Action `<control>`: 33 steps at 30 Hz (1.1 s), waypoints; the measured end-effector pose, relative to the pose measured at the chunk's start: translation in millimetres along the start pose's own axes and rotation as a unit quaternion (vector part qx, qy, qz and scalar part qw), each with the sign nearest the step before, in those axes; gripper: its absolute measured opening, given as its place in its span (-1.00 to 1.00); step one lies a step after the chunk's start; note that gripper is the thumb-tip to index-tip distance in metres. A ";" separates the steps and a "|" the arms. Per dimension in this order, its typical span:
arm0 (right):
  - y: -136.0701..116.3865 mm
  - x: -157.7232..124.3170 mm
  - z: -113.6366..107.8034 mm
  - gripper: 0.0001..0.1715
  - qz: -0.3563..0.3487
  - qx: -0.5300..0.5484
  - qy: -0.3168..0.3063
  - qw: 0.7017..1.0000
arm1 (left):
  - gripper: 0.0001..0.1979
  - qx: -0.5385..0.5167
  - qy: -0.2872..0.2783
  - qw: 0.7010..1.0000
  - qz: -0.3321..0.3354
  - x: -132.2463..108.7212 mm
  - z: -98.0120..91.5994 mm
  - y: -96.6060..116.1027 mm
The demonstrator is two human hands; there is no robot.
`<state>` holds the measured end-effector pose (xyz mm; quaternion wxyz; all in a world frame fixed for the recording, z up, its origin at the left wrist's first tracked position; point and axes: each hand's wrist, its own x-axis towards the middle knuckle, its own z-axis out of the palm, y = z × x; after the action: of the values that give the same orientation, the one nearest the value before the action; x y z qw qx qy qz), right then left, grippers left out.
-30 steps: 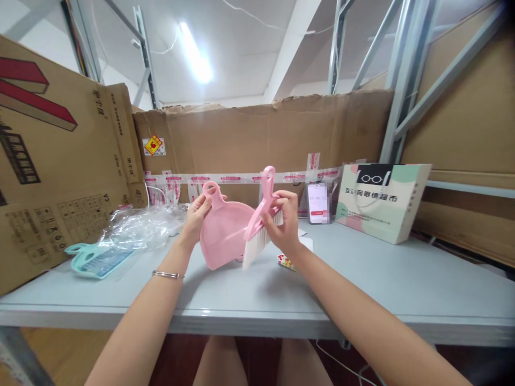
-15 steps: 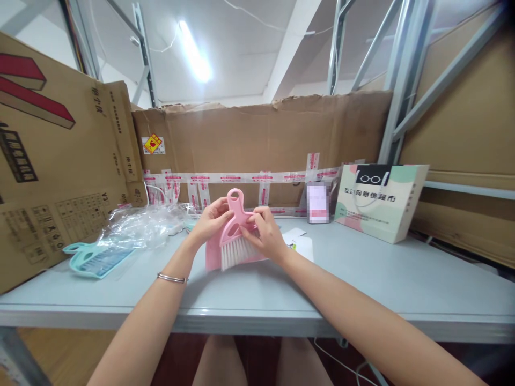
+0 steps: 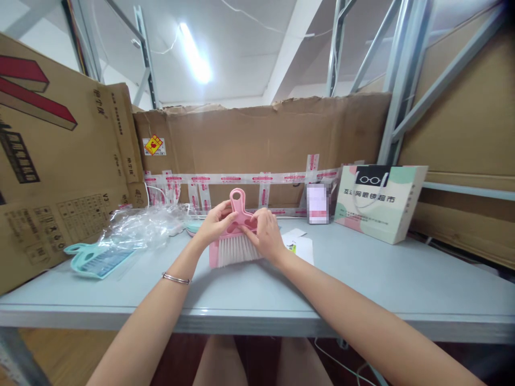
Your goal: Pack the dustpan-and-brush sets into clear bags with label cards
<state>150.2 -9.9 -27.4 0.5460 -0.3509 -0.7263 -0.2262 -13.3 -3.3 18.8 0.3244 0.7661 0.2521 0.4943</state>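
Observation:
A pink hand brush (image 3: 238,251) with white bristles lies against the front of a pink dustpan (image 3: 213,256), both raised upright over the table. At the left of the handle, my left hand (image 3: 217,221) is closed, thumb in front and fingers partly behind, around brush and dustpan together. My right hand (image 3: 266,233) pinches the brush body from the right, its thumb across the front; its fingertips are partly hidden. Most of the dustpan is covered by the brush, so how the two fit together cannot be made out.
A mint-green dustpan and brush set (image 3: 98,261) lies at left beside crumpled clear plastic (image 3: 140,228). White papers (image 3: 302,247) lie right of my hands. Behind stand a phone-like screen (image 3: 317,205) and a paper bag (image 3: 368,206); cardboard boxes (image 3: 241,136) wall the back and left.
The brush has turned more upright and shifted slightly right against the dustpan, so less of the dustpan shows. Both hands moved slightly with it and keep their hold.

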 end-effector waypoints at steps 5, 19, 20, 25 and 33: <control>1.2 -1.2 3.4 -0.57 0.023 0.013 0.020 0.999 | -0.56 0.048 0.014 0.999 0.012 -1.4 0.4 1.0; 6.2 12.2 -6.2 -0.66 0.145 0.204 -0.142 0.958 | -0.67 0.517 0.032 0.855 -0.004 -3.5 9.8 7.7; 6.4 13.2 -5.9 -0.66 0.134 0.221 -0.136 0.957 | -0.67 0.541 0.034 0.841 -0.014 -3.7 12.5 9.3; 2.9 22.0 -11.6 -0.59 0.158 0.313 -0.149 0.924 | -0.65 0.590 0.042 0.806 -0.017 -4.2 21.5 9.9; -0.5 38.6 -26.3 -0.37 0.353 0.447 -0.193 0.799 | -0.66 0.601 0.036 0.798 0.013 -4.6 24.4 5.0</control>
<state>160.4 -18.9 17.2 0.5328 -0.3362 -0.6626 0.4049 7.7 -15.9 12.5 -0.2168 0.7918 0.5002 0.2753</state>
